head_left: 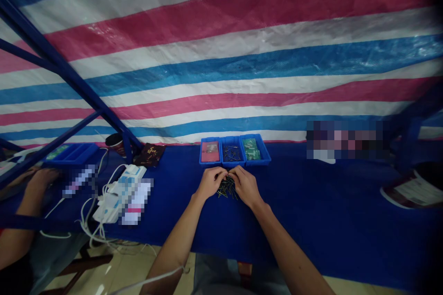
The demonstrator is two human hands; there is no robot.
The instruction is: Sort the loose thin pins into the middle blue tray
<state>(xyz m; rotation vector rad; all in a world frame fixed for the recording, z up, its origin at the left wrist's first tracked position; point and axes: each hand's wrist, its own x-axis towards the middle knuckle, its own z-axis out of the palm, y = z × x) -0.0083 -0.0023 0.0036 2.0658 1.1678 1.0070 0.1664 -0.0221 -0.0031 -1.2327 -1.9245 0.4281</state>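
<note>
My left hand (pixel 209 183) and my right hand (pixel 246 185) meet fingertip to fingertip over a small pile of thin, dark, screw-like metal pieces (pixel 226 189) on the blue table. Both are closed in a pinch; whatever lies between the fingertips is too small to make out. Just beyond them stands a blue bin with three compartments. Its left compartment holds a pink-and-grey item (pixel 210 151), the middle one more thin metal pieces (pixel 231 153), and the right one pale small parts on green (pixel 251 149).
On the left are a white power strip (pixel 119 193) with cables, a dark packet (pixel 150 155) and a cup (pixel 115 144). Another person's hand (pixel 43 179) works beyond the blue frame post (pixel 79 86). A round container (pixel 415 189) stands at right; a striped tarp (pixel 221 67) hangs behind.
</note>
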